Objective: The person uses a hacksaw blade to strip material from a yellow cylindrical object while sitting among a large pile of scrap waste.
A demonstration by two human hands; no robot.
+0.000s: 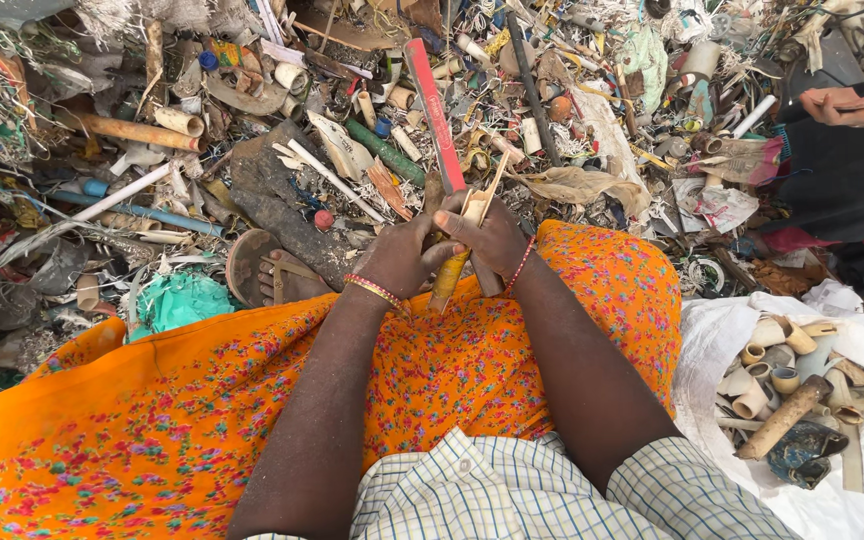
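**A:** Two hands meet over an orange floral-print lap. The left hand [399, 258] is wrapped around the lower part of a yellowish pipe offcut [449, 275], while the right hand [492, 238] pinches the pale split top of the same piece, fingers pressed together on it. A long red-handled blade [437, 120] rises from between the hands toward the scrap heap [252, 110]; which hand grips it cannot be told from here.

**B:** Where does the offcut sit?

**A:** Held upright just above the knees, near a sandalled foot [270, 272] and in front of the litter of tubes, wire and plastic on the ground.

**B:** What would doing this step well seem to call for?

**A:** As a judgement: a firm lower grip so the piece cannot twist, fingertips kept off the line of the edge, and the peeling strip drawn away from the body, not toward the lap.

**B:** And around the worker?

**A:** A white sack [712, 350] at the person's right holds cream-coloured pipe pieces [767, 365]. At the upper right edge, another person's hand [857, 105] shows above a dark garment, well apart from the worker's own.

**B:** Any hazard?

**A:** Likely the blade slipping on smooth plastic, close to the fingers.
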